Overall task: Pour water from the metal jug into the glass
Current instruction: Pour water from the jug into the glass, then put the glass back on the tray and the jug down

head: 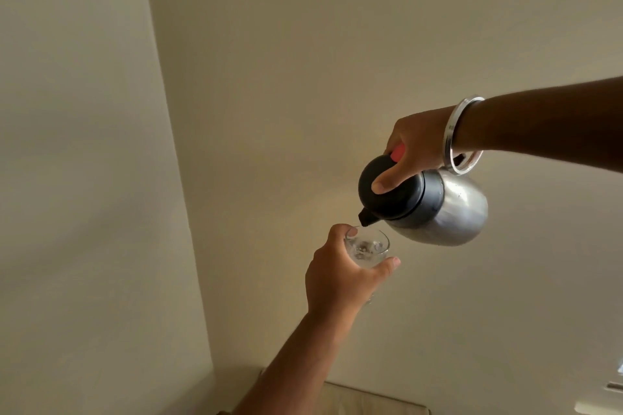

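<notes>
The metal jug [455,212] has a shiny steel body, a black lid and a red button. It is tipped to the left, its black spout just above the rim of the glass [371,246]. My right hand [411,152] grips the jug at its handle, thumb pressed on the black lid, with a steel bangle on the wrist. My left hand [337,276] is wrapped around the clear glass and holds it in the air under the spout. Some water shows in the glass.
A plain cream wall fills the view, with a corner edge [175,178] running down the left. A pale cushion or furniture edge [371,401] shows at the bottom. A small bright spot sits at the far lower right.
</notes>
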